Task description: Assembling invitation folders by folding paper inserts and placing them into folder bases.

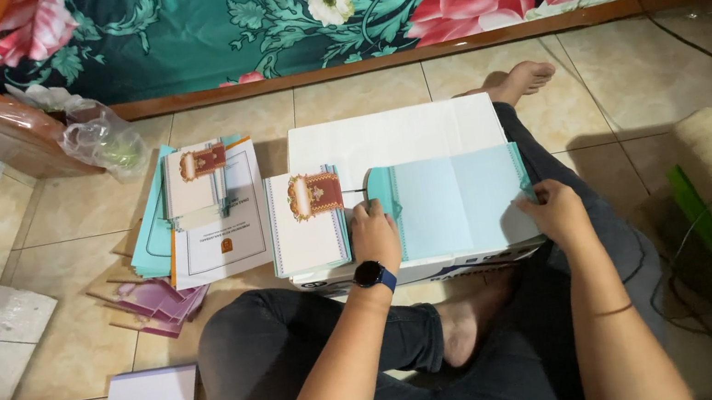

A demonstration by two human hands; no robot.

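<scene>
Pale blue folded sheet [458, 202] lies flat on the white box [393, 134], long axis left to right. Left hand [374, 235] pinches its left edge, right hand [554, 211] its right edge; card stack [308, 221] just left.

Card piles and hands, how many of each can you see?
Card piles with a red and gold crest on top: 2 (one on the white box, one on the floor)
Open teal card: 1
Hands: 2 (left hand, right hand)
Total: 5
</scene>
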